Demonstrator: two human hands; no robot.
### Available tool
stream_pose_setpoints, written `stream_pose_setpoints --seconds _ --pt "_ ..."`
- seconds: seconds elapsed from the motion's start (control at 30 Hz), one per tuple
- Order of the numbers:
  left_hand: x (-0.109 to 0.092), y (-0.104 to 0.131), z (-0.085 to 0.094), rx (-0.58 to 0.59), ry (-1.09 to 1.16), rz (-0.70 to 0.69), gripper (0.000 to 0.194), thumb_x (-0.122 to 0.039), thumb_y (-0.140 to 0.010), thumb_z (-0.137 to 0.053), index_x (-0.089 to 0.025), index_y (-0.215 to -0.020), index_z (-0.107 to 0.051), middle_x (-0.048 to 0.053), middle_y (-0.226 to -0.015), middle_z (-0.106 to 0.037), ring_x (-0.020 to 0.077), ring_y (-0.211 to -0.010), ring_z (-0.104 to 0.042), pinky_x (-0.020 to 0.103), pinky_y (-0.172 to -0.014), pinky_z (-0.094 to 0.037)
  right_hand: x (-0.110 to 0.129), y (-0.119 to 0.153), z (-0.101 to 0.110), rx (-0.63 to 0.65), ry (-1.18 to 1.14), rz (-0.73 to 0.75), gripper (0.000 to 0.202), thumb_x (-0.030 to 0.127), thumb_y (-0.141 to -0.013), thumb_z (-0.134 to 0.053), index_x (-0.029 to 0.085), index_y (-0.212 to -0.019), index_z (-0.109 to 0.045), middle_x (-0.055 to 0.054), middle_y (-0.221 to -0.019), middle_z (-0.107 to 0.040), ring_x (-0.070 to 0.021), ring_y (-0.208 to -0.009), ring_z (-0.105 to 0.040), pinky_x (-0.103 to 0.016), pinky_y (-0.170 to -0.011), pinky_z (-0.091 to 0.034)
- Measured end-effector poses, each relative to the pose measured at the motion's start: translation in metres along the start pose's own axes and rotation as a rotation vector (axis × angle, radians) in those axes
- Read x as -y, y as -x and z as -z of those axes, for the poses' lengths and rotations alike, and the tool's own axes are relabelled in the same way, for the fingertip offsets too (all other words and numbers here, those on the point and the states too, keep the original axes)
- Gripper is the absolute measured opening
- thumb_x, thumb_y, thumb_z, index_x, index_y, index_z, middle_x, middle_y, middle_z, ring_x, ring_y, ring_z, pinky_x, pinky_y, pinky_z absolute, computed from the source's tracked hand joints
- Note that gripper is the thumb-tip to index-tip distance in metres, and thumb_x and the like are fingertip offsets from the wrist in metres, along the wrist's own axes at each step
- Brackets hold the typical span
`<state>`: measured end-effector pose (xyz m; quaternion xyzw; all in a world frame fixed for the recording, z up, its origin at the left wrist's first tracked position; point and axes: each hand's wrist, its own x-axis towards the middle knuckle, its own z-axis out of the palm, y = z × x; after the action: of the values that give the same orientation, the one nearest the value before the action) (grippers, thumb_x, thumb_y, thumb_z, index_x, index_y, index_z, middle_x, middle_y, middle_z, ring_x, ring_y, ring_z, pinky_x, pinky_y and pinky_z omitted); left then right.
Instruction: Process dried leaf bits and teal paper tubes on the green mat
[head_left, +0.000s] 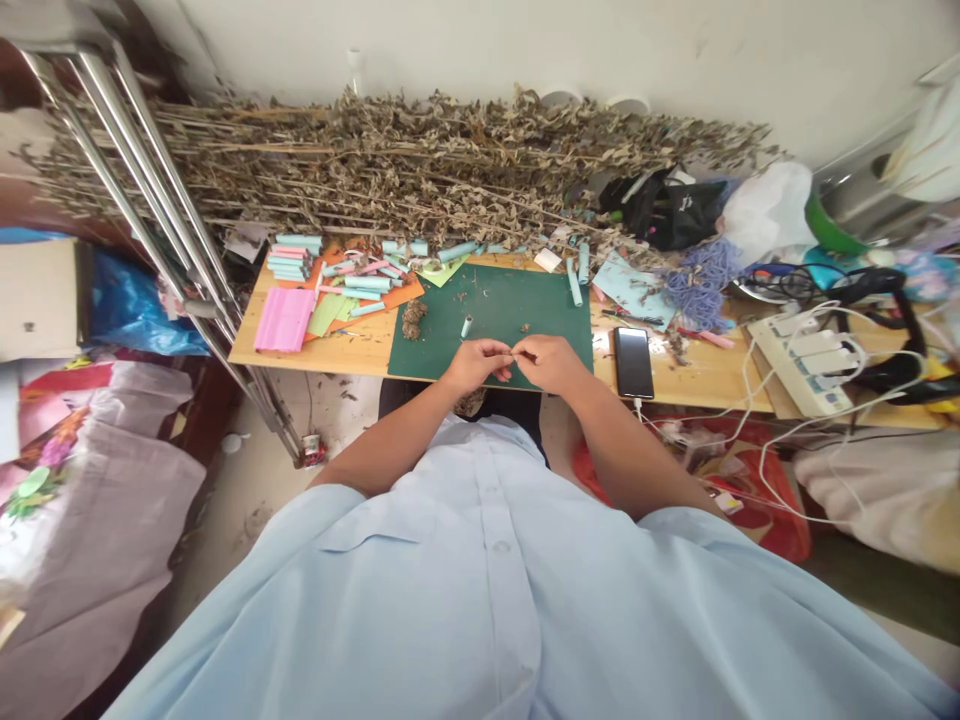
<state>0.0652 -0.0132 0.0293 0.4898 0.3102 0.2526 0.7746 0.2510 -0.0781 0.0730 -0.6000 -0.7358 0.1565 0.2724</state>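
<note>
Both hands meet fingertip to fingertip over the near edge of a green cutting mat (525, 300). My left hand (478, 364) is pinched closed, and so is my right hand (549, 363). Between their fingertips shows a small brownish bit of dried plant (515, 353), mostly covered by the fingers. Just beyond the left hand, a small pale-blue paper roll (466, 326) lies on the mat. A clump of crumbled dried leaves (413, 318) sits at the mat's left edge. Loose crumbs lie near the right hand.
Long bundles of dried leafy stalks (420, 165) line the back. Coloured paper rolls (367, 283) and pink paper (285, 319) lie left. To the right are a phone (634, 362), purple cords (703, 285) and a power strip (802, 360) with cables. Metal legs (142, 190) stand left.
</note>
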Motion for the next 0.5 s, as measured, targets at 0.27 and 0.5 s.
stream_pose_setpoints --seconds 0.27,0.5 --pt "0.005 -0.001 0.005 0.049 0.063 -0.039 0.043 -0.038 -0.076 -0.092 -0.007 -0.098 -0.072 0.005 -0.069 -0.074 0.0151 -0.06 -0.072 0.027 -0.062 -0.06 -0.004 0.01 -0.023 -0.137 -0.446 -0.333 0.014 0.036 -0.08 -0.07 0.022 -0.081 -0.075 -0.001 -0.071 -0.074 -0.0179 -0.062 -0.067 -0.031 -0.062 -0.054" --pt "0.007 -0.002 0.006 0.029 0.189 -0.07 0.053 -0.043 -0.07 -0.096 -0.009 -0.101 -0.07 0.005 -0.076 -0.075 0.0158 -0.065 -0.074 0.028 -0.064 -0.061 -0.002 0.011 -0.042 -0.298 -0.909 -0.535 0.029 0.047 -0.072 -0.084 0.023 -0.084 -0.074 0.001 -0.066 -0.071 -0.0165 -0.06 -0.068 -0.033 -0.063 -0.061"
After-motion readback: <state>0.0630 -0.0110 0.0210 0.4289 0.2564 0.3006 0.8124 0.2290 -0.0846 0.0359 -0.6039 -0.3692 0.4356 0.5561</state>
